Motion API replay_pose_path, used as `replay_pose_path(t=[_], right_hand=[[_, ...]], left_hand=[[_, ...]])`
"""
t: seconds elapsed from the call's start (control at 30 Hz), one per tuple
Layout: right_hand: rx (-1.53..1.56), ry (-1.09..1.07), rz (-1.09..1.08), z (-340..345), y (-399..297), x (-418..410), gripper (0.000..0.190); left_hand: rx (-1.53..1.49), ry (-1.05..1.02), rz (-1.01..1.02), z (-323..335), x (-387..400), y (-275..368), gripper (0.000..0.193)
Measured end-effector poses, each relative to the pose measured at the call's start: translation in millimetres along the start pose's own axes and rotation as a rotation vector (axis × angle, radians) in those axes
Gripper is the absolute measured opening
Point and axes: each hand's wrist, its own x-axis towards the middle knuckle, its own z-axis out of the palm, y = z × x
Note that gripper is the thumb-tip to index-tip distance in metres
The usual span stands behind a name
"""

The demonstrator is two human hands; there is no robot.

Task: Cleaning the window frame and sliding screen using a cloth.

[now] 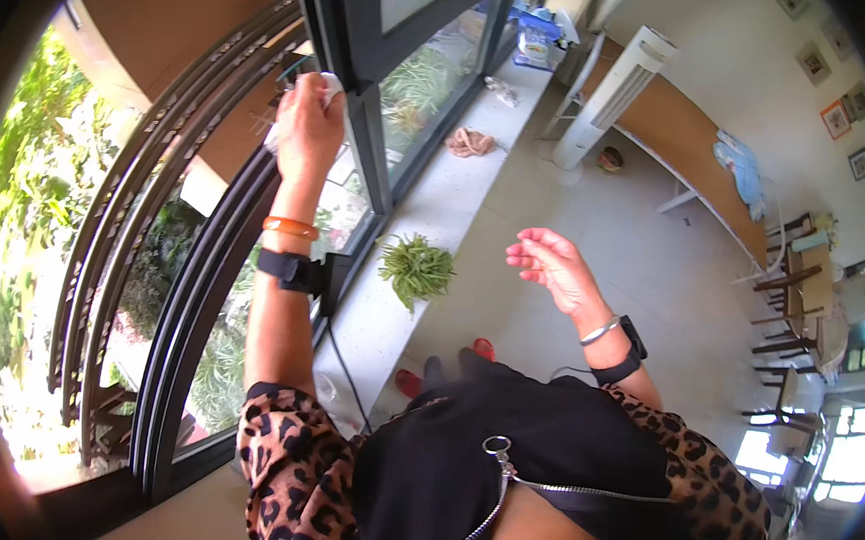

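My left hand [307, 122] is raised at the dark-framed window, its fingers closed over a white cloth [332, 86]. The cloth shows at both sides of the hand, near the window frame [354, 39]; whether it presses on the glass I cannot tell. An orange bangle and a black strap with a small device ring the left wrist. My right hand [553, 267] hangs in the air over the floor with nothing in it, fingers loosely bent and a little apart. Nearest to it, on the white sill [446, 188], sits a green leafy plant [417, 269].
A brown cloth [470, 143], a grey rag [501, 90] and a blue bag [537, 40] lie farther along the sill. A white tower fan [618, 95] stands by a long wooden-topped table [683, 129]. Dark railings [122, 248] curve outside. Chairs [784, 355] are at the right.
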Motion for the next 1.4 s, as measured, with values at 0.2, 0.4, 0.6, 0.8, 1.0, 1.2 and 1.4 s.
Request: replay_pose_path(t=[0.2,0.4,0.6,0.8,1.0,1.2,1.4], right_hand=[[-0.096,-0.011,0.019,7.2,9.0,-6.8,0.015],[-0.118,0.054,0.08,-2.4,16.7,-4.9,0.017],[-0.175,-0.033,0.073,7.9,6.4,10.7,0.018],[-0.208,-0.121,0.043,10.9,-15.0,45.7,0.019],[-0.215,-0.188,0.013,27.7,-26.5,71.7,0.019],[-0.241,-0.292,0.067,47.5,-21.3,75.2,0.018],[-0.24,-0.254,0.104,48.5,-13.6,74.9,0.02]], left_hand=[[0.164,0.007,0.225,16.1,-6.1,3.6,0.016],[0.508,-0.092,0.13,28.5,2.2,28.7,0.013],[0.435,-0.049,0.139,12.6,-9.8,14.4,0.015],[0.448,-0.018,0.098,-17.6,-35.3,5.1,0.009],[0.453,0.044,0.054,-72.6,-72.1,3.8,0.01],[0.537,0.045,-0.012,-148.9,-114.3,-3.1,0.01],[-0.029,0.319,-0.312,-166.3,-112.9,-9.0,0.012]])
